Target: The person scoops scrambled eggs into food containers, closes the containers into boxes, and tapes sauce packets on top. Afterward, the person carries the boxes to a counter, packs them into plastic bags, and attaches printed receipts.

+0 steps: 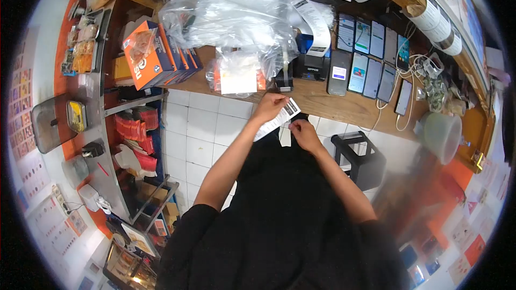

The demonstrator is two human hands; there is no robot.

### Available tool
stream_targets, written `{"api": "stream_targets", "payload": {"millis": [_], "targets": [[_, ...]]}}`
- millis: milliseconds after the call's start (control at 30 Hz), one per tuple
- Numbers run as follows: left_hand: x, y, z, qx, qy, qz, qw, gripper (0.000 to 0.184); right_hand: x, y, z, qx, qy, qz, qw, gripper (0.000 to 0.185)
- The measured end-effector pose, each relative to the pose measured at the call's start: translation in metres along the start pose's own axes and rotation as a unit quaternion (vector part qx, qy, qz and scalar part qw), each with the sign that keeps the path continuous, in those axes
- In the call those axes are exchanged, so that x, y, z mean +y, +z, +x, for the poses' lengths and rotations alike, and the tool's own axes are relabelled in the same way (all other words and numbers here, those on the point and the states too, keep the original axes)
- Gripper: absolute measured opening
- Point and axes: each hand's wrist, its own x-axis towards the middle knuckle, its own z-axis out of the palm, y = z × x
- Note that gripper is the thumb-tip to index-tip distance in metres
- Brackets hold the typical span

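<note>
My left hand (270, 107) holds a white printed paper slip (278, 118) in front of the wooden counter's edge, its fingers closed on the slip's upper part. Just to the right, my right hand (304, 133) is beside the slip's lower right side, fingers curled; whether it grips anything is too small to tell. Beyond the hands, a black receipt printer (310, 70) stands on the counter (314, 95), with a long printed strip (316, 27) rising over it. A clear bag with a white label (239, 80) lies to the printer's left.
Several phones (358, 72) with cables lie at the right of the counter. Orange boxes (156, 56) and a large pile of clear plastic bags (231, 13) are at the left and back. A black stool (360, 158) stands below on the right. Shelves line the left.
</note>
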Motion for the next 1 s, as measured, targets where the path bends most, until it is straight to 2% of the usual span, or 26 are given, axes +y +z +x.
{"api": "stream_targets", "payload": {"millis": [33,67,133,167,233,267,300,333,367,400,467,533,567,600,633,667,700,767,833,933,1000], "targets": [[-0.007,0.004,0.003,0.080,0.063,0.119,0.988,0.017,0.003,-0.002,0.005,-0.005,0.002,-0.036,0.999,0.027],[-0.017,0.007,0.006,0.158,0.123,0.235,0.951,0.015,0.004,-0.003,0.010,-0.009,0.005,-0.071,0.997,0.025],[-0.047,0.014,0.005,0.209,0.076,0.217,0.950,0.013,-0.022,-0.014,0.007,-0.051,0.012,-0.094,0.994,0.023],[-0.038,0.011,-0.011,0.194,0.082,0.267,0.941,0.016,-0.034,-0.018,0.004,-0.063,-0.028,-0.119,0.990,0.024],[-0.028,0.014,-0.048,0.351,0.111,0.104,0.924,0.012,-0.058,-0.023,0.009,-0.075,-0.117,-0.155,0.978,0.023],[-0.023,0.009,-0.067,0.398,0.148,0.038,0.904,0.011,-0.076,-0.022,0.008,-0.075,-0.116,-0.155,0.978,0.023],[-0.016,-0.002,-0.083,0.441,0.185,-0.028,0.878,0.010,-0.100,-0.020,0.012,-0.064,-0.171,-0.154,0.971,0.023],[-0.009,-0.018,-0.098,0.470,0.169,0.023,0.866,0.011,-0.118,-0.013,0.018,-0.052,-0.226,-0.153,0.961,0.023],[-0.007,-0.034,-0.103,0.496,0.203,0.082,0.840,0.011,-0.129,-0.004,0.029,-0.050,-0.225,-0.156,0.960,0.023],[0.000,-0.045,-0.098,0.497,0.205,0.078,0.840,0.011,-0.140,0.005,0.042,-0.022,-0.246,-0.170,0.954,0.023],[0.014,-0.066,-0.081,0.583,0.237,0.171,0.758,0.011,-0.159,0.017,0.070,0.006,-0.270,-0.190,0.944,0.023],[0.004,-0.074,-0.061,0.583,0.246,0.154,0.759,0.011,-0.165,0.022,0.093,0.052,-0.169,-0.290,0.941,0.023],[0.002,-0.074,-0.045,0.579,0.259,0.141,0.760,0.012,-0.161,0.021,0.099,0.065,-0.167,-0.303,0.936,0.023],[-0.002,-0.074,-0.041,0.562,0.258,0.084,0.781,0.018,-0.157,0.018,0.107,0.026,-0.168,-0.276,0.946,0.023],[-0.009,-0.075,-0.036,0.568,0.257,0.060,0.779,0.020,-0.153,0.012,0.114,-0.012,-0.170,-0.248,0.954,0.023],[-0.016,-0.075,-0.030,0.573,0.253,0.039,0.779,0.021,-0.149,0.006,0.113,-0.028,-0.203,-0.200,0.958,0.024],[-0.022,-0.075,-0.025,0.565,0.260,0.027,0.783,0.021,-0.141,0.007,0.116,-0.031,-0.222,-0.207,0.952,0.023],[-0.027,-0.079,-0.021,0.580,0.212,0.038,0.785,0.016,-0.125,0.016,0.123,-0.026,-0.236,-0.220,0.946,0.021],[-0.023,-0.084,-0.019,0.574,0.206,0.022,0.792,0.014,-0.120,0.022,0.130,-0.040,-0.208,-0.272,0.939,0.017],[-0.020,-0.093,-0.019,0.572,0.213,0.042,0.791,0.012,-0.166,0.014,0.115,-0.019,-0.155,-0.355,0.922,0.020],[-0.020,-0.104,-0.021,0.551,0.238,-0.050,0.799,0.012,-0.191,0.004,0.108,-0.035,-0.141,-0.388,0.910,0.027]]}}
